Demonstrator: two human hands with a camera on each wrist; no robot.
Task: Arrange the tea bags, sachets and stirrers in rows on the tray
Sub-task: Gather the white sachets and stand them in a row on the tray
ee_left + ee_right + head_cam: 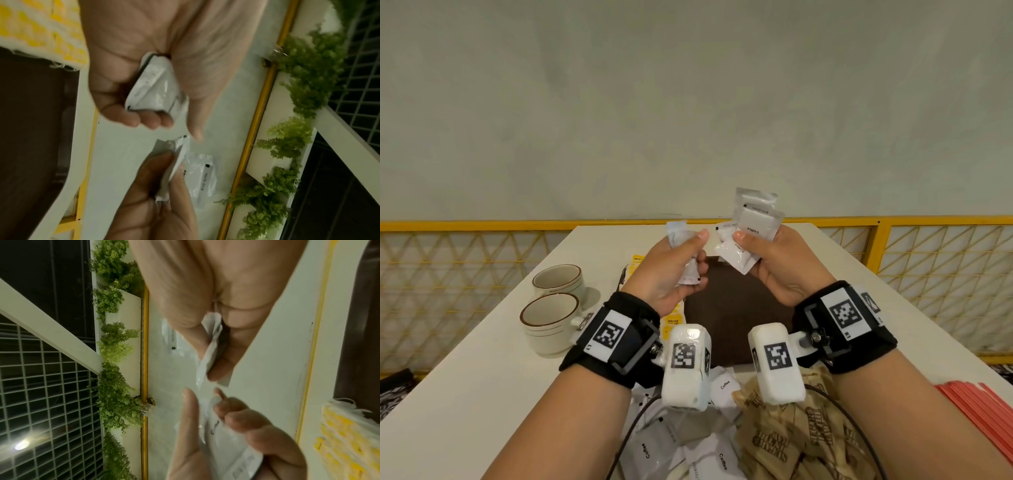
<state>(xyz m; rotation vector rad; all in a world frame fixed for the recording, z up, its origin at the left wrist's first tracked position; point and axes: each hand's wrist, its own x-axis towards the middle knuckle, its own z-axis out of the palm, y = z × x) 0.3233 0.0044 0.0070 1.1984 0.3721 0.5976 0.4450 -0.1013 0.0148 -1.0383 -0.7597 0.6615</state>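
Left hand point(671, 270) pinches a few white sachets point(683, 255); right hand point(767, 270) grips a fanned bunch of coffee sachets point(751, 233). Both are raised above the brown tray point(726, 308), with the loose pile point(688, 442) at 6 o'clock. Advice: square the bunch, then lay sachets singly, edges parallel.

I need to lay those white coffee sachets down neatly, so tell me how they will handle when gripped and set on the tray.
The coffee sachets probably flop rather than stay stiff: those in the right hand fan out at odd angles. They look light, since several sit in one pinch. The glossy, crinkled film in the left hand suggests they may slide over each other on the tray.
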